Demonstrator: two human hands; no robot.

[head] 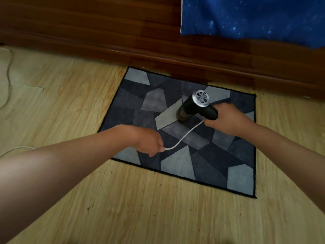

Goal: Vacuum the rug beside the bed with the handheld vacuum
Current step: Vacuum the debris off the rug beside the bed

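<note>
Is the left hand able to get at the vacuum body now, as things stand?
Probably yes: only bare rug lies between the left hand and the handheld vacuum, which the right hand grips. But the left hand pinches the white cord, so it must release that first.

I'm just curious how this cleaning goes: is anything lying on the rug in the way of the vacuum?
Nothing visible lies on the rug. The right hand grips the handheld vacuum, which points down at the rug's middle. Only the white cord crosses above the rug, and the left hand pinches it near the rug's left edge.
</note>
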